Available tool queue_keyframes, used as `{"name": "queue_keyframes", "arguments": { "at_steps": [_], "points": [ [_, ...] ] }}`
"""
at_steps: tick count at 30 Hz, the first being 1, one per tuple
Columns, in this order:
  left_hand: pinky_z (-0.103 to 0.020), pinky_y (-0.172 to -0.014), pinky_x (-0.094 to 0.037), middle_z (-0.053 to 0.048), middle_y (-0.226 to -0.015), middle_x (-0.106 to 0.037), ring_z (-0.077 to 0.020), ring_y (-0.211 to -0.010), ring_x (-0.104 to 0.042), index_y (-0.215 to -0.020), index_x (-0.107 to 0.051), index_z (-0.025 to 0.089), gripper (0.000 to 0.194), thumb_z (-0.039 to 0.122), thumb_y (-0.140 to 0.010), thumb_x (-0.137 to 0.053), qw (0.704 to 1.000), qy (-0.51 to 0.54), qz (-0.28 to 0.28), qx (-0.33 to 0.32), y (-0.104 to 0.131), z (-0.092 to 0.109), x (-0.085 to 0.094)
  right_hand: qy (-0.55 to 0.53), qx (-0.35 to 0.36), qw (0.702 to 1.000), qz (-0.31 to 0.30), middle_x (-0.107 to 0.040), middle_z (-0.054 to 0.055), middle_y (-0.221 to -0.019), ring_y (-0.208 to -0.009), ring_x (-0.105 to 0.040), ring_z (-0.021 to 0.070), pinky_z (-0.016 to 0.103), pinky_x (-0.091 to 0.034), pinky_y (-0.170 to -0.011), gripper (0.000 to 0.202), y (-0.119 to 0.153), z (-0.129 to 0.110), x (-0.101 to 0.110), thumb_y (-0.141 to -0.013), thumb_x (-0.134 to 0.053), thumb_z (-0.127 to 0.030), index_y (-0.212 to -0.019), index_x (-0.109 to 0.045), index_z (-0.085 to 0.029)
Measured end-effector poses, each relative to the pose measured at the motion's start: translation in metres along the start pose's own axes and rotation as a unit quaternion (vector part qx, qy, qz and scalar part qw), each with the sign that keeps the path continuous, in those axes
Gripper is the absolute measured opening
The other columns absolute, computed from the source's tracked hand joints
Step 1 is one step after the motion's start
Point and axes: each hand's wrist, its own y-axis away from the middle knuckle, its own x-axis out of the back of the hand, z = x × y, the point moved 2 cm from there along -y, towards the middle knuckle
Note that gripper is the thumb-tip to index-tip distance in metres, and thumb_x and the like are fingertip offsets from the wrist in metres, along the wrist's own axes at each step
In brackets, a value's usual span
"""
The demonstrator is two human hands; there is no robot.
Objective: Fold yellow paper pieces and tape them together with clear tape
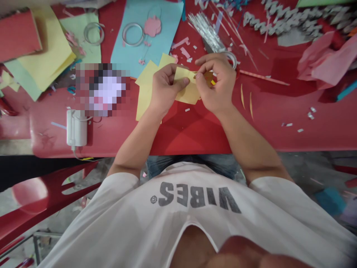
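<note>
Near the blue paper sheet (157, 49), the left hand (165, 88) and right hand (220, 84) pinch a yellow paper piece (180, 75), seemingly part-shaped.

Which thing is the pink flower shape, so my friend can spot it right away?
On the red table, find the big light blue sheet beyond the left hand. On it, just right of the silver ring, lies the pink flower shape. It has a wavy edge and is much bigger than the little pink bits on the same sheet.
</note>
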Motion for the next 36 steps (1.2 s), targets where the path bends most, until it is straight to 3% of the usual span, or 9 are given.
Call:
{"name": "queue_keyframes", "arguments": {
  "at_steps": [7, 13, 18, 28, 36],
  "points": [
    [-0.033, -0.077, -0.063, 0.0, -0.094, -0.069, -0.0195, -0.089, -0.075, -0.104, -0.063, 0.025, 0.016, 0.025, -0.092, -0.074, 1.0, -0.021, 0.001, 0.018, 0.002, 0.006, 0.0, 0.008, -0.041, 0.999, -0.021, -0.072, 0.001, -0.093, -0.112, -0.063, 0.0315, 0.058, -0.051, -0.102, 0.024, -0.004, -0.006, 0.001, -0.094, -0.066, -0.06, -0.088, -0.06, -0.038],
    [-0.034, -0.074, -0.063, 0.001, -0.092, -0.071, -0.0188, -0.083, -0.073, -0.105, -0.065, 0.025, 0.016, 0.021, -0.091, -0.072, 1.0, -0.022, -0.007, 0.015, 0.003, 0.007, 0.001, -0.031, -0.078, 0.995, -0.053, -0.073, 0.0, -0.101, -0.116, -0.058, 0.0292, 0.053, -0.049, -0.105, 0.028, -0.004, -0.01, 0.003, -0.095, -0.062, -0.065, -0.084, -0.058, -0.039],
    [-0.034, -0.073, -0.061, 0.001, -0.092, -0.071, -0.0177, -0.082, -0.073, -0.1, -0.066, 0.026, 0.017, 0.013, -0.089, -0.069, 0.999, 0.029, -0.011, -0.022, 0.004, 0.009, 0.001, -0.028, -0.051, 0.996, -0.073, -0.073, 0.001, -0.107, -0.119, -0.06, 0.0295, 0.053, -0.051, -0.105, 0.025, -0.004, -0.008, 0.004, -0.096, -0.061, -0.062, -0.087, -0.059, -0.038],
    [-0.031, -0.073, -0.056, 0.002, -0.088, -0.069, -0.0163, -0.082, -0.071, -0.098, -0.069, 0.025, 0.018, 0.009, -0.089, -0.07, 0.997, 0.036, -0.03, -0.061, 0.002, 0.003, 0.003, -0.054, -0.031, 0.994, -0.09, -0.07, 0.002, -0.115, -0.113, -0.066, 0.0307, 0.054, -0.055, -0.107, 0.023, -0.002, 0.003, -0.001, -0.095, -0.07, -0.051, -0.087, -0.061, -0.032],
    [-0.029, -0.071, -0.057, 0.001, -0.086, -0.07, -0.0166, -0.079, -0.071, -0.097, -0.069, 0.023, 0.014, 0.02, -0.087, -0.079, 0.998, 0.022, -0.02, -0.047, 0.0, 0.001, 0.003, -0.044, 0.003, 0.996, -0.083, -0.071, 0.002, -0.11, -0.111, -0.067, 0.0328, 0.056, -0.057, -0.103, 0.022, -0.003, 0.004, -0.001, -0.094, -0.071, -0.052, -0.088, -0.062, -0.033]
  ]
}}
